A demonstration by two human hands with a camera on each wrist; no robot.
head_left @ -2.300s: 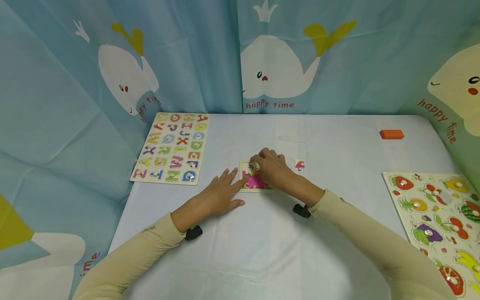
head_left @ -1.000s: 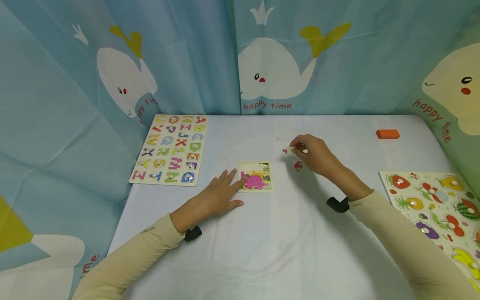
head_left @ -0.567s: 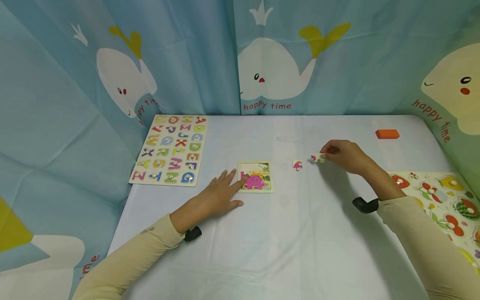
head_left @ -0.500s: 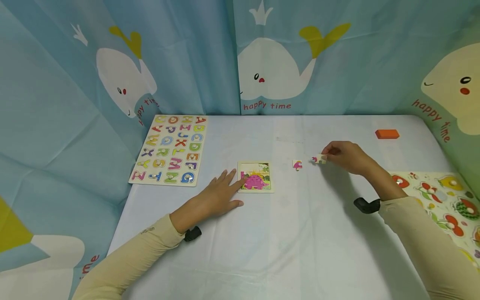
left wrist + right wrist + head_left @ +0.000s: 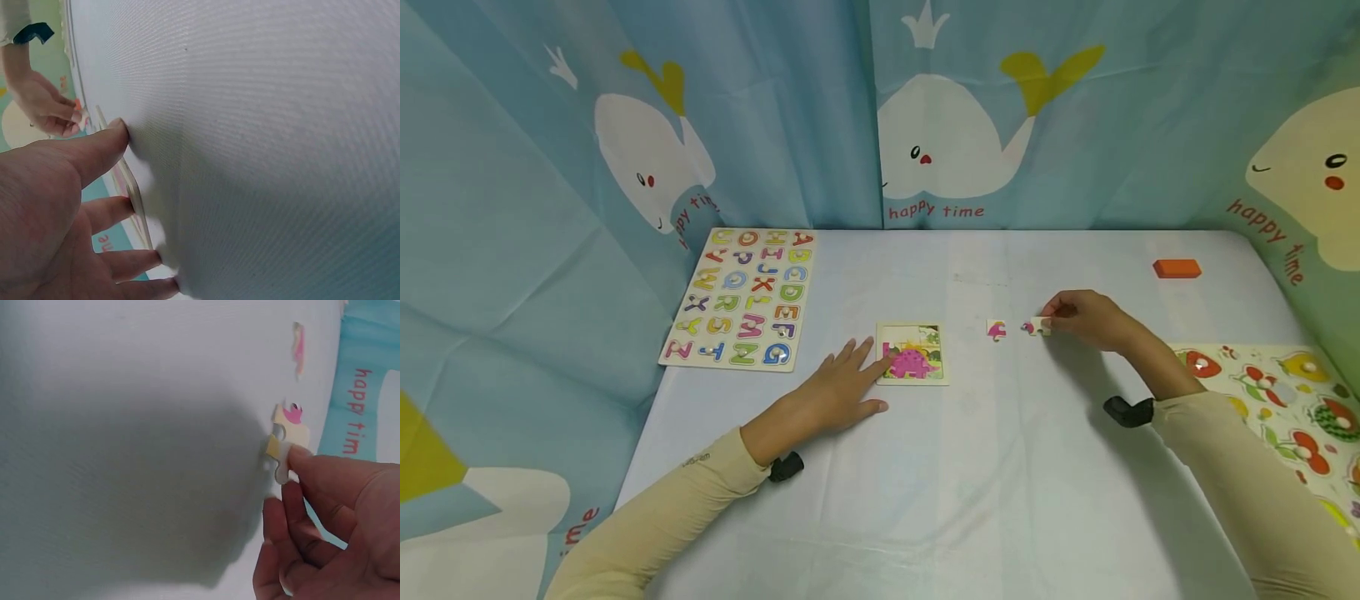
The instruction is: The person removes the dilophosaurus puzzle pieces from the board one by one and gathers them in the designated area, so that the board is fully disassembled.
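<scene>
My left hand (image 5: 835, 393) lies with its fingers spread, the index finger touching the left edge of a small square jigsaw puzzle tray (image 5: 946, 367) showing a pink dinosaur. The upper left of that tray is bare, without pieces. Farther right, my right hand (image 5: 1088, 320) pinches a jigsaw piece (image 5: 292, 431) between thumb and fingers, close over the table; it is cream with a bit of pink. Another loose jigsaw piece (image 5: 996, 330), with a pink patch, lies on the table between the tray and the right hand.
An alphabet puzzle board (image 5: 741, 300) lies at the back left. A fruit puzzle board (image 5: 1262, 408) sits at the right edge, partly covered by the right sleeve. An orange block (image 5: 1177, 268) rests at the back right. Whale-print curtains (image 5: 820, 125) enclose the table.
My right hand has lifted a jigsaw piece from the tray's upper left, carried it right past the other loose piece, and lowered it toward the table. My left hand has stayed put.
</scene>
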